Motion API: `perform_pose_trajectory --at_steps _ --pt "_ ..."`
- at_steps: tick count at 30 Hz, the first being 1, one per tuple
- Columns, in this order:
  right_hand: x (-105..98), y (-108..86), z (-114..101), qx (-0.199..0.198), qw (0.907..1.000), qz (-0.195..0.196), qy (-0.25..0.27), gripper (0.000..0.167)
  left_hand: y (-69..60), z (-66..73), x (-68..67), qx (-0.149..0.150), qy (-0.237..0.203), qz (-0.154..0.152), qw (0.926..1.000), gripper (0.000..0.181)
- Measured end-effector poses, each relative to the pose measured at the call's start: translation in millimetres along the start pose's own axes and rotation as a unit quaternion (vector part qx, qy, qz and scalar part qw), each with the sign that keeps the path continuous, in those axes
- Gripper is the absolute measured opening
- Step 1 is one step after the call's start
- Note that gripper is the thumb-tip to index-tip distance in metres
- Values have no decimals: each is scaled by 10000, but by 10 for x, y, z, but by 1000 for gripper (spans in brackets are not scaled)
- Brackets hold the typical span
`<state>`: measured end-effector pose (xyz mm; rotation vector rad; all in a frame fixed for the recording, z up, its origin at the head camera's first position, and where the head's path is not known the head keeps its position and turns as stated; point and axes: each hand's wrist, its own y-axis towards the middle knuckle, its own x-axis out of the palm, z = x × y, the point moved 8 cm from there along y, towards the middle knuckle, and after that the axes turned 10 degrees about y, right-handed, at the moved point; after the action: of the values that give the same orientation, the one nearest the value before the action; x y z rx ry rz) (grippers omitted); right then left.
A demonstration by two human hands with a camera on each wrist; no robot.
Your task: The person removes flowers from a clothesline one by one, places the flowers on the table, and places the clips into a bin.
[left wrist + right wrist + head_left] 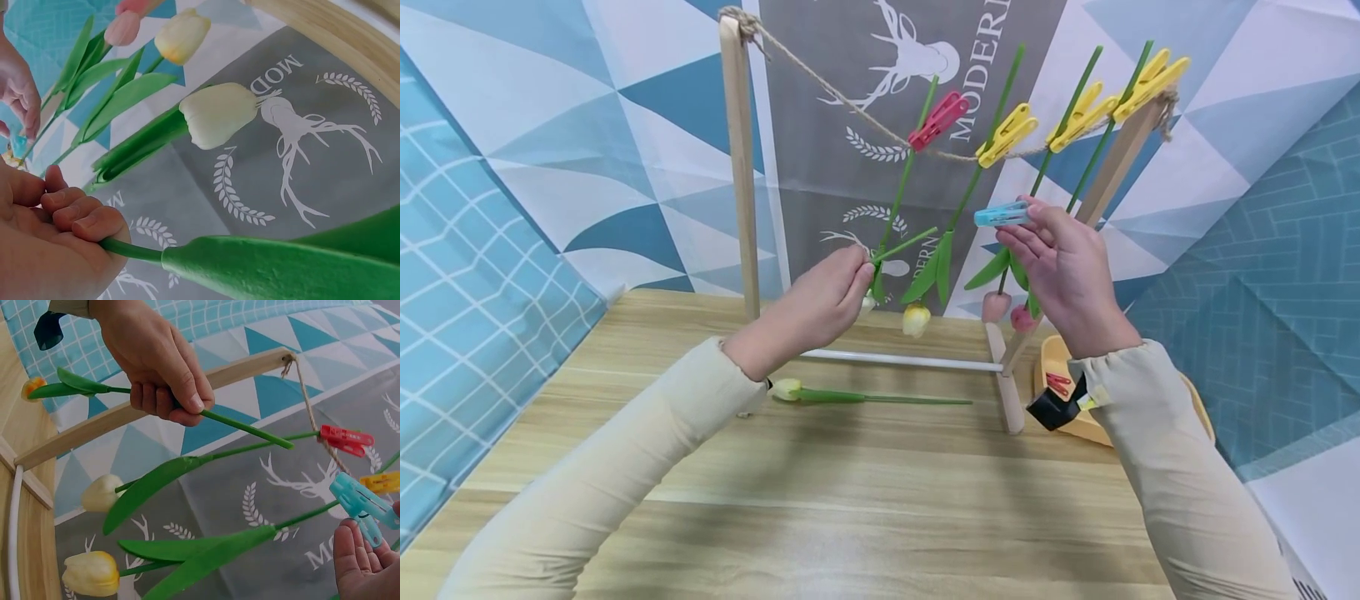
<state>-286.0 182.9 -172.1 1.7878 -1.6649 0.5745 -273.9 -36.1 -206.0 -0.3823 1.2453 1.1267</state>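
Note:
My left hand (820, 296) grips an artificial tulip by its green stem (910, 244). In the right wrist view its orange-yellow bloom (34, 388) points away from the hanging tulips. With thumb and fingers, my right hand (1067, 271) pinches a light blue clothespin (1000, 214) just below a twine line (842, 96). A red clothespin (938, 121) clips an upside-down white tulip (101, 493) to that line. Yellow clothespins (1007, 135) hold more tulips upside down, among them a yellow-white one (916, 319) and a pink one (996, 307).
The twine runs between a left wooden post (740, 167) and a right wooden post (1120, 162). A white rod (902, 360) spans low between them. Another pale tulip (787, 389) lies on the wooden table (865, 500). A yellow tray (1084, 427) with a red clothespin stands at right.

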Motion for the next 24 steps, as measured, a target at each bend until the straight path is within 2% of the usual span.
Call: perform_pose_trajectory --at_steps 6,11,17,24 --pt "-128 -12 31 75 9998 117 149 22 -16 12 119 -40 219 -223 9995 25" --pt "-231 -24 47 133 9996 202 115 23 -37 42 222 89 576 -371 9976 26" --pt "-322 -12 76 173 9993 204 252 20 -85 73 321 371 1108 -273 9928 25" --pt "-418 -21 89 291 9981 215 506 18 -159 102 459 645 1429 -150 9875 23"
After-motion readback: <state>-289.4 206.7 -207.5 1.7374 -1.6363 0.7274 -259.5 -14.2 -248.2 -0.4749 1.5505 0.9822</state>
